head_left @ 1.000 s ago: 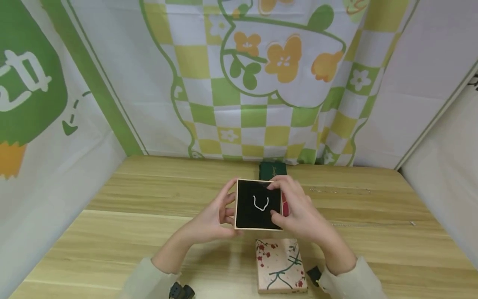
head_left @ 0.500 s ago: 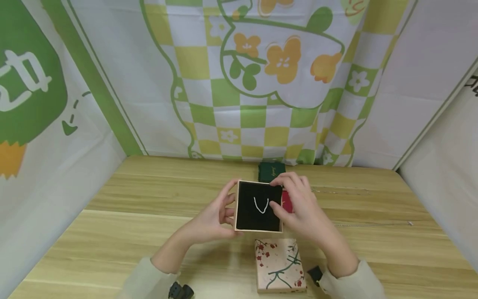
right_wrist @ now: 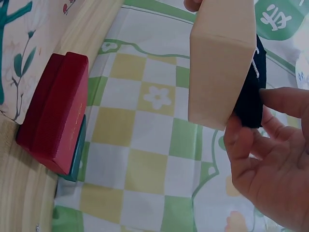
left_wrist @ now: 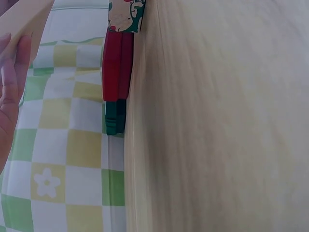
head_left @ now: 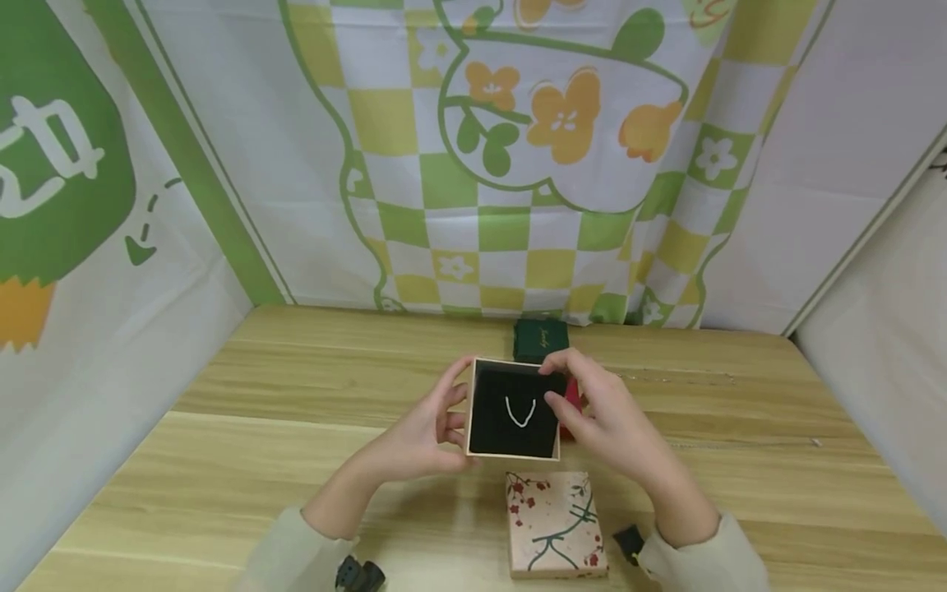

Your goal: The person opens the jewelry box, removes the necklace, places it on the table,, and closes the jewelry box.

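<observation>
Over the middle of the table, my left hand (head_left: 418,432) grips a small square cardboard box (right_wrist: 222,63) by its left side. Inside it is a black pad (head_left: 494,432) with a thin silver chain (head_left: 521,425) lying across it in a V. My right hand (head_left: 602,423) pinches the pad's right edge between thumb and fingers. In the right wrist view that part of the pad stands out beyond the box's rim, tilted. The left wrist view catches only some fingers of the left hand and a corner of the box.
A floral box lid (head_left: 558,526) lies on the table below the hands. Behind them are a red box (right_wrist: 60,111), partly hidden, and a dark green box (head_left: 534,339). Two thin chains, a farther necklace (head_left: 681,379) and a nearer necklace (head_left: 740,446), lie to the right.
My right hand has shifted slightly right, and the pad's right edge has lifted out with its fingers. The chain has slid a little right and down. My left hand stays put.
</observation>
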Motion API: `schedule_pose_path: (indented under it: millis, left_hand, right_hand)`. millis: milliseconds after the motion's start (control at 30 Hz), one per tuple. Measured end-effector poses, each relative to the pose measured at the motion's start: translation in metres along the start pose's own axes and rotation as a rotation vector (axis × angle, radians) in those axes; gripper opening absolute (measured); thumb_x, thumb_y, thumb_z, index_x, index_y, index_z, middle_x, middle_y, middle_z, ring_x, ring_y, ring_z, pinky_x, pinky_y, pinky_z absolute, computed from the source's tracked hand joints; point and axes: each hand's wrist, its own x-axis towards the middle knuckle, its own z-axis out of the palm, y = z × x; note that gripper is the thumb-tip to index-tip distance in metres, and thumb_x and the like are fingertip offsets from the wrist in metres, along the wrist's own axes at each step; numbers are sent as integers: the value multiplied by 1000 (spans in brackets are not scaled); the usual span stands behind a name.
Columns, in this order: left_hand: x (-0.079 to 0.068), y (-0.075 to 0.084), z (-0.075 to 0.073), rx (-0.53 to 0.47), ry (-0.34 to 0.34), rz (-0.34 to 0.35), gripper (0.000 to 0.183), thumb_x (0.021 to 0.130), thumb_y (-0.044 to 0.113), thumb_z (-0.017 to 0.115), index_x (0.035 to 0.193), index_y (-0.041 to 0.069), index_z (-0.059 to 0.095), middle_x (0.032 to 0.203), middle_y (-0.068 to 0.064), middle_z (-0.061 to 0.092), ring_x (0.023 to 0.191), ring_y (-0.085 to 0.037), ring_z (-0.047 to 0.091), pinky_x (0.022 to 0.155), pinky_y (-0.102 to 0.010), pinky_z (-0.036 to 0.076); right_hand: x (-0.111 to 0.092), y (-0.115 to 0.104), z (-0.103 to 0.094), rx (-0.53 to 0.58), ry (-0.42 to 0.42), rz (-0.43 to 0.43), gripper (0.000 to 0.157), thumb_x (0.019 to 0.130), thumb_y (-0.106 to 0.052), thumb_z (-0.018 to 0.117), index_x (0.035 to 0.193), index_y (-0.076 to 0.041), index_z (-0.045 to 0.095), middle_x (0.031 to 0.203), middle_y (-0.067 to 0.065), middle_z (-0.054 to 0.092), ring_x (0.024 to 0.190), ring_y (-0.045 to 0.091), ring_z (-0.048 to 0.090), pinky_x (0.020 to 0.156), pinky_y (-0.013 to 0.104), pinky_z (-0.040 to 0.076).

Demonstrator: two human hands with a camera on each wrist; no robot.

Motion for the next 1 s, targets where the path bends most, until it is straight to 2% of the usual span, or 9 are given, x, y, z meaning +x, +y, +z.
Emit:
schedule_pose_path:
  millis: [100, 233, 367, 633, 800, 867, 1000]
  left_hand:
    - [1, -1, 0, -2, -4, -3, 117, 71, -19, 67, 158, 20, -1, 152, -27, 35, 101, -15, 68, 79, -31, 59]
    - [2, -2, 0, -14, -7, -12, 117, 71, -18, 65, 159, 21, -3, 153, -27, 33, 102, -15, 68, 80, -32, 59]
    - [2, -2, -1, -29, -3, -30, 118, 72, -18, 64, 159, 21, -5, 155, -27, 32, 103, -16, 68, 80, -35, 60]
    - [1, 0, -3, -35, 12, -63, 116, 75, -5, 81, 157, 16, 1, 153, -26, 35, 107, -19, 67, 87, -34, 58]
    - [1, 0, -4, -67, -17, -25, 116, 74, -9, 78, 156, 10, -1, 152, -31, 32, 111, -18, 64, 89, -34, 57]
    - [1, 0, -4, -70, -31, -12, 115, 73, -11, 76, 156, 7, -2, 150, -32, 33, 110, -18, 64, 88, -34, 57]
    - [-2, 1, -6, -45, -28, -24, 113, 71, -14, 74, 154, 7, 0, 148, -31, 36, 109, -16, 65, 87, -34, 58]
  right_hand:
    - [0, 3, -1, 72, -19, 29, 24, 92, 3, 63, 113, -7, 58, 93, 3, 62, 77, 8, 50, 64, 23, 48]
    - [0, 4, -2, 131, -14, 94, 22, 95, 1, 61, 114, -9, 60, 102, 5, 64, 85, 11, 51, 69, 25, 51]
    - [0, 4, -1, 181, 8, 125, 20, 95, 1, 60, 113, -8, 61, 100, 6, 62, 86, 13, 50, 70, 26, 53]
    - [2, 2, 2, 271, 41, 174, 18, 96, -1, 60, 113, -6, 62, 96, 8, 61, 82, 11, 51, 63, 23, 50]
    - [2, -1, 2, 291, 33, 147, 17, 95, 1, 62, 111, -5, 63, 82, 6, 54, 70, 11, 48, 53, 22, 44]
    - [2, -2, 3, 284, 24, 138, 18, 94, 2, 62, 110, -5, 63, 78, 4, 51, 68, 11, 47, 53, 21, 43]
    - [1, -3, 6, 281, 7, 153, 18, 93, 2, 63, 110, -5, 64, 83, 5, 55, 71, 10, 50, 60, 22, 47]
